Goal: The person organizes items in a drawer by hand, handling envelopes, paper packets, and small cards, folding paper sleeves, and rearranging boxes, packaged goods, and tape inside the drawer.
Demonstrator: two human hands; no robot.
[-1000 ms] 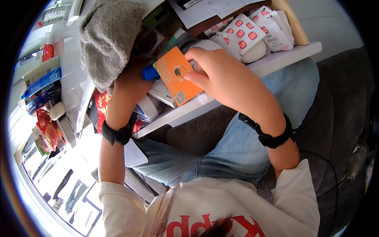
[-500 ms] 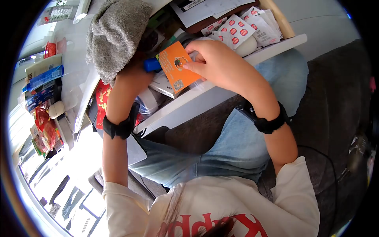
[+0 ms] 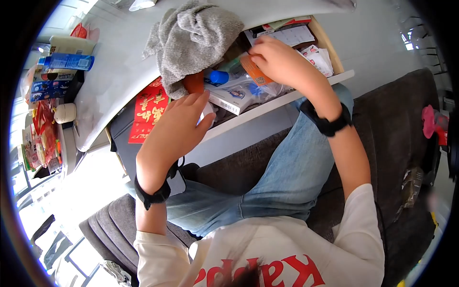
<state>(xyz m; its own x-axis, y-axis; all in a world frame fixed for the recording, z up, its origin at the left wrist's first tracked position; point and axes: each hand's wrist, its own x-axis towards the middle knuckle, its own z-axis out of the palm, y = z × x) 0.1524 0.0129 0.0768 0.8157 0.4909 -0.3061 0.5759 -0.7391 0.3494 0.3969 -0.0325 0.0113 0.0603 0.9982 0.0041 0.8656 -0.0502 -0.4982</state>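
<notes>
My left hand [image 3: 179, 125] is open over the drawer's front left, fingers stretched beside a red paper with gold characters [image 3: 152, 110] and a white box [image 3: 230, 100]. It holds nothing. Farther right, my right hand [image 3: 277, 60] has its thumb and fingers closed at the upper edge of an orange card [image 3: 256, 71], which is tilted down among the drawer's contents. The fingertips' contact with the card is partly hidden. A blue cap [image 3: 219, 77] lies between the hands. The grey towel [image 3: 198, 40] hangs over the drawer's back left, with an orange-red thing [image 3: 194, 82] partly under it.
The open drawer [image 3: 342, 78] also holds white packets [image 3: 319, 60] and papers [image 3: 294, 37]. On the white desk [image 3: 112, 71] at left stand a blue package [image 3: 71, 61], a small cream-coloured object [image 3: 65, 113] and red bags [image 3: 44, 122]. A dark sofa [image 3: 382, 143] is at right.
My right hand has lowered the orange card farther back into the drawer. My left hand has come out from under the towel's edge toward me, fingers now straight. The view has shifted.
</notes>
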